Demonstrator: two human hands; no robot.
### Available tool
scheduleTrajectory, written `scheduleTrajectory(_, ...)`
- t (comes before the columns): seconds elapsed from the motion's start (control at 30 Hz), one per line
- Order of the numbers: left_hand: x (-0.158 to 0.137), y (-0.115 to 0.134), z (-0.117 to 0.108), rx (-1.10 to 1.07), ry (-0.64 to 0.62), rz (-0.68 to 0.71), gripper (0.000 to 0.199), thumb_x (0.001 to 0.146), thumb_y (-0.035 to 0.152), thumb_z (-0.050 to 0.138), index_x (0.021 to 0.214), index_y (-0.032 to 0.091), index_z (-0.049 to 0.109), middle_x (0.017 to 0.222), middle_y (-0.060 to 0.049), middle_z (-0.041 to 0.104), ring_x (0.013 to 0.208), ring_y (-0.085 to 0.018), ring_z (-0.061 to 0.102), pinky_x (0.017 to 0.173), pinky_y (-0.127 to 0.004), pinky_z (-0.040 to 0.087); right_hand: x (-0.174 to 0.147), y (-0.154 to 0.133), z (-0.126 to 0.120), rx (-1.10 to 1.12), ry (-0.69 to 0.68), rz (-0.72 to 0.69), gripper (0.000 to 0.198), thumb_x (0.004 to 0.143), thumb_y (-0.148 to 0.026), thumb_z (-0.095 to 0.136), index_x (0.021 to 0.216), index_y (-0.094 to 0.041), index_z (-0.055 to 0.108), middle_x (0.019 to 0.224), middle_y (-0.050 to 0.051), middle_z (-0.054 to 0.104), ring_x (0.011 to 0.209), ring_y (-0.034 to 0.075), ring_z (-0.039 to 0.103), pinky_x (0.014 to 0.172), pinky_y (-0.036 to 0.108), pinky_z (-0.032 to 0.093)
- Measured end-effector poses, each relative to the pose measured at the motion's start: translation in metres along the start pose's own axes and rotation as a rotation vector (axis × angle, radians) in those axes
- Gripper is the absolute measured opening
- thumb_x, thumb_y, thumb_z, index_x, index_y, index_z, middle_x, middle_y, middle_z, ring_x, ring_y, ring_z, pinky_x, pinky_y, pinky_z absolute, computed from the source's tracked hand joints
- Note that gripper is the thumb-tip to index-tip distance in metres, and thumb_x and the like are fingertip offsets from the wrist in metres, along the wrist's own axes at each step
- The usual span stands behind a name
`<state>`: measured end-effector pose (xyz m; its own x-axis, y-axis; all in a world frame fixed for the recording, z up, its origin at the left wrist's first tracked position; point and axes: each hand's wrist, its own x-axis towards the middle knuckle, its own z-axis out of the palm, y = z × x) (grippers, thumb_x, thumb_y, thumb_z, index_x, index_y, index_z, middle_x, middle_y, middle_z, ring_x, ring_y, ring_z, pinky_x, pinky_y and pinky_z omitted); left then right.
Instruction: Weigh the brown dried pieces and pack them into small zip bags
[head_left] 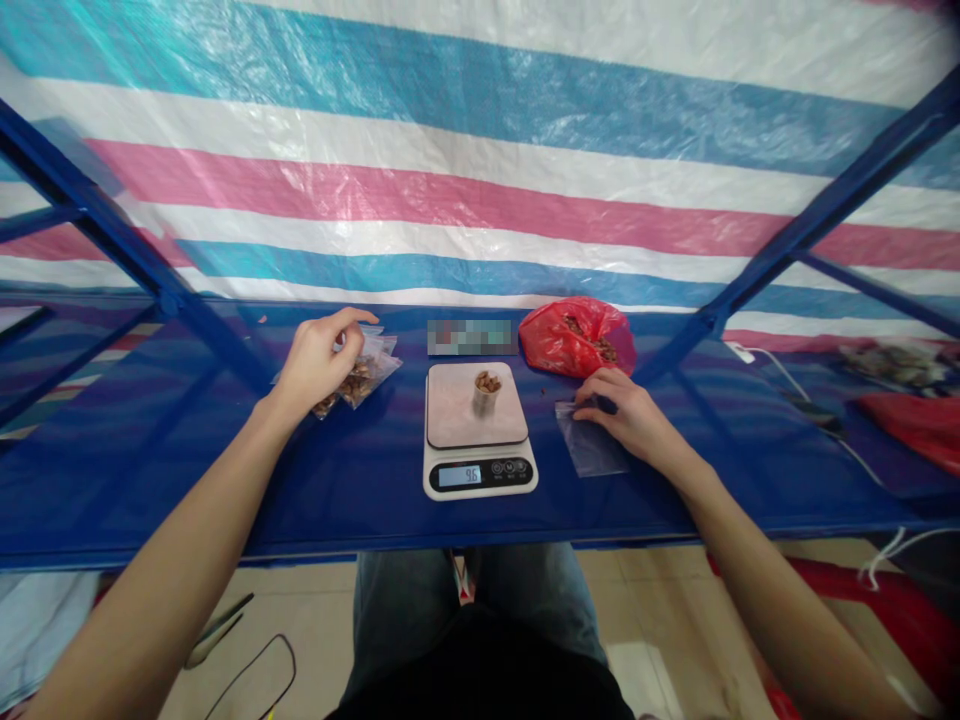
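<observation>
A white kitchen scale (476, 430) with a metal plate stands in front of me, its display reading 9.6. On the plate sits a small metal cup (485, 400) heaped with brown pieces, perhaps nuts or dried seeds. To the left, my left hand (319, 360) is over several filled clear zip bags (367, 375), index finger stretched out and thumb apart from it; its other fingers are partly hidden. On the right, my right hand (619, 410) pinches the upper edge of a flat, unfilled zip bag (592, 445) lying on the shelf.
An open red plastic bag (551, 335) of brown pieces lies behind my right hand. A blurred flat card (472, 337) is behind the scale. Blue metal posts (810, 215) flank the blue shelf (360, 500), with a striped tarp (465, 190) at the back.
</observation>
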<state>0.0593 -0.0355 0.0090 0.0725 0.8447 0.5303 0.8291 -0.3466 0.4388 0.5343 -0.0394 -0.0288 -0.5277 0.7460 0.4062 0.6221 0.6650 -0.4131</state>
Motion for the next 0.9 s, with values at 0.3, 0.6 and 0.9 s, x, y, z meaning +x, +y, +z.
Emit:
scheduleTrajectory(0.3, 0.001, 0.001, 0.000, 0.003, -0.021, 0.005, 0.041, 0.094, 0.028, 0.044, 0.114, 0.017, 0.078, 0.073, -0.001, 0.070, 0.063, -0.016, 0.060, 0.069, -0.027, 0.045, 0.018, 0.002, -0.017, -0.086, 0.284, 0.055, 0.011, 0.100, -0.026, 0.064, 0.105, -0.023, 0.073, 0.102, 0.010, 0.073, 0.096, 0.028, 0.069, 0.090, 0.043, 0.056)
scheduleTrajectory(0.6, 0.001, 0.000, 0.001, -0.003, -0.051, -0.028, 0.041, 0.095, 0.029, 0.044, 0.115, 0.016, 0.077, 0.073, -0.001, 0.070, 0.060, -0.015, 0.059, 0.064, -0.027, 0.043, 0.094, 0.070, -0.032, -0.171, -0.043, -0.010, 0.024, 0.088, -0.015, 0.061, 0.103, -0.019, 0.080, 0.111, 0.014, 0.080, 0.106, 0.033, 0.075, 0.099, 0.049, 0.058)
scheduleTrajectory(0.9, -0.001, -0.004, 0.001, -0.019, -0.079, -0.046, 0.039, 0.097, 0.027, 0.045, 0.117, 0.017, 0.077, 0.072, 0.002, 0.068, 0.062, -0.014, 0.060, 0.067, -0.025, 0.045, 0.097, 0.070, 0.007, -0.029, 0.021, -0.135, 0.023, 0.094, -0.024, 0.062, 0.108, -0.022, 0.081, 0.121, 0.016, 0.075, 0.116, 0.035, 0.068, 0.106, 0.052, 0.054)
